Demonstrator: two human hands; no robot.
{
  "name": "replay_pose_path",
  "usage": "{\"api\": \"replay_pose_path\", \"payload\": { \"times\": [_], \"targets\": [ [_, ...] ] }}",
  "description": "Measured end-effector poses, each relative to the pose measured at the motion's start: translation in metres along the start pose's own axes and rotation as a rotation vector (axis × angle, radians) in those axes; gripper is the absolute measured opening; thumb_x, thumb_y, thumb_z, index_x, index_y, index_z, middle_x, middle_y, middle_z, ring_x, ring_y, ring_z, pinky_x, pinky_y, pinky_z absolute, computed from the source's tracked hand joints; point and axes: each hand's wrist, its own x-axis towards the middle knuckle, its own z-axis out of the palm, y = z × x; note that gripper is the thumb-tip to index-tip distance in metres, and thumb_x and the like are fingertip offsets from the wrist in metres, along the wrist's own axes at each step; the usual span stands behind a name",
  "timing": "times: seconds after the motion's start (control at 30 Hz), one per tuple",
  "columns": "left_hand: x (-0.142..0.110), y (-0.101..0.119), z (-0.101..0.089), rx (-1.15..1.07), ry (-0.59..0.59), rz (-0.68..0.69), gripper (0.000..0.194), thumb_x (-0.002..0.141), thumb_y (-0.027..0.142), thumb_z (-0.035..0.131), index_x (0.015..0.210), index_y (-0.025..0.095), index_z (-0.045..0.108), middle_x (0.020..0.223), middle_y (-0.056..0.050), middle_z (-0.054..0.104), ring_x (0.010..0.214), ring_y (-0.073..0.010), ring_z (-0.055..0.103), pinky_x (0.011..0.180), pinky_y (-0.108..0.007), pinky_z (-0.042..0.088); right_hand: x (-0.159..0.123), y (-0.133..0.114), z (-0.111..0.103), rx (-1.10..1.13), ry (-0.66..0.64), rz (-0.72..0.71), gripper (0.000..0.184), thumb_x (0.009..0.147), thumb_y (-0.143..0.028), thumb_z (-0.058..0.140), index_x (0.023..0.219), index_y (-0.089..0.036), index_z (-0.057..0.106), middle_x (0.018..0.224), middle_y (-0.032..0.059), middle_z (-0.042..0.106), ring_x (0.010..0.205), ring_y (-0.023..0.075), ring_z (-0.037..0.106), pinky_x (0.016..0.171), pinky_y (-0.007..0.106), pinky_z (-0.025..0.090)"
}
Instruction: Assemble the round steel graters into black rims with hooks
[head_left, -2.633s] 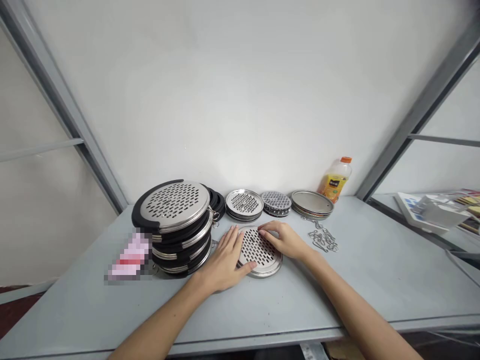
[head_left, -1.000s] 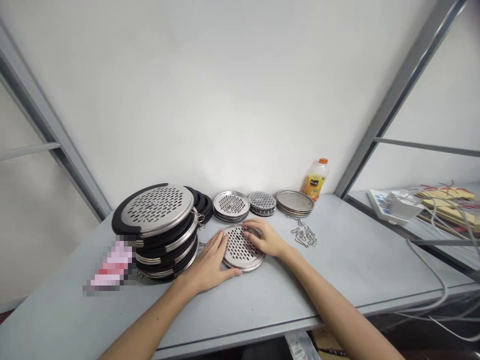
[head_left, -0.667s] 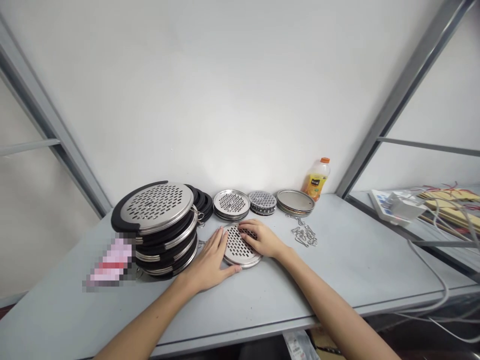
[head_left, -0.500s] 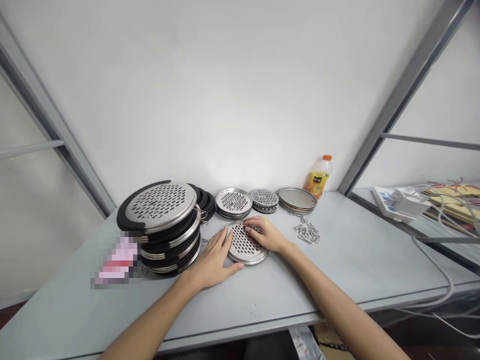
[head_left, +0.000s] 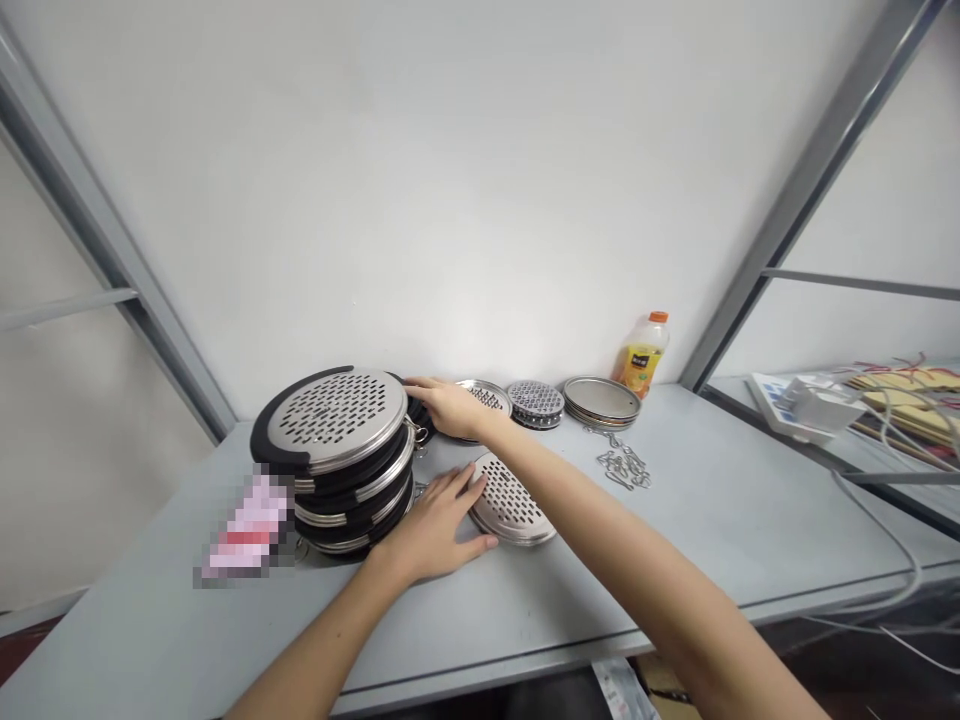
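Observation:
In the head view, a round perforated metal grater disc (head_left: 511, 505) lies on the grey table, partly covered by my right forearm. My left hand (head_left: 433, 525) rests at its left rim, with fingers stretched and the thumb at the front edge. My right hand (head_left: 446, 402) reaches across to the black rings (head_left: 421, 410) behind the tall stack. Its fingers are extended over them, and whether they touch is unclear. The stack of round graters with black rims (head_left: 337, 415) stands left of my hands, with small metal clasps hanging from its side.
Along the wall stand a pile of shallow grater discs (head_left: 491, 395), coarser grater plates (head_left: 535, 400) and plain metal lids (head_left: 601, 398). A juice bottle (head_left: 643, 358) stands behind the lids. Metal hooks (head_left: 626, 466) lie in front. A blurred pink item (head_left: 251, 525) is at left.
My right hand has left the grater disc and moved left and back to the black rings. My left hand stays at the disc's rim. The view has shifted slightly.

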Motion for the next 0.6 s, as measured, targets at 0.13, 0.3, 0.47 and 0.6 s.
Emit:
{"api": "replay_pose_path", "payload": {
  "times": [0.13,0.3,0.47,0.6],
  "targets": [
    [0.001,0.000,0.001,0.024,-0.008,0.000,0.075,0.084,0.051,0.058,0.147,0.023,0.027,0.154,-0.012,0.023,0.140,-0.0334,0.024,0.112,-0.051,0.026,0.018,-0.001,0.014,0.014,-0.120,-0.176,0.056,0.071,0.002,0.056,0.122,-0.020,0.058,0.130,0.0075,0.058,0.125,0.0242,0.049,0.105,0.039,0.039],
    [0.001,0.001,0.000,0.030,-0.016,-0.002,0.075,0.085,0.051,0.057,0.146,0.021,0.027,0.153,-0.014,0.025,0.139,-0.0347,0.025,0.111,-0.053,0.026,0.022,-0.003,0.021,-0.045,-0.091,-0.140,0.035,0.074,-0.009,0.065,0.109,-0.015,0.064,0.118,0.0112,0.064,0.115,0.0265,0.054,0.100,0.040,0.042],
    [0.001,0.002,0.001,0.020,-0.017,-0.004,0.073,0.086,0.051,0.056,0.146,0.020,0.028,0.153,-0.015,0.024,0.139,-0.0352,0.024,0.111,-0.054,0.026,0.024,0.003,0.019,-0.126,-0.059,-0.093,0.017,0.081,-0.015,0.062,0.097,-0.016,0.068,0.111,0.0098,0.065,0.109,0.0272,0.055,0.092,0.039,0.045],
    [0.001,0.001,0.002,0.020,-0.006,0.005,0.073,0.086,0.052,0.055,0.147,0.022,0.026,0.154,-0.013,0.024,0.140,-0.0347,0.024,0.111,-0.054,0.026,0.025,0.006,0.014,-0.121,-0.051,-0.103,0.017,0.080,-0.016,0.065,0.097,-0.017,0.067,0.106,0.0086,0.065,0.101,0.0249,0.058,0.086,0.036,0.046]
  ]
}}
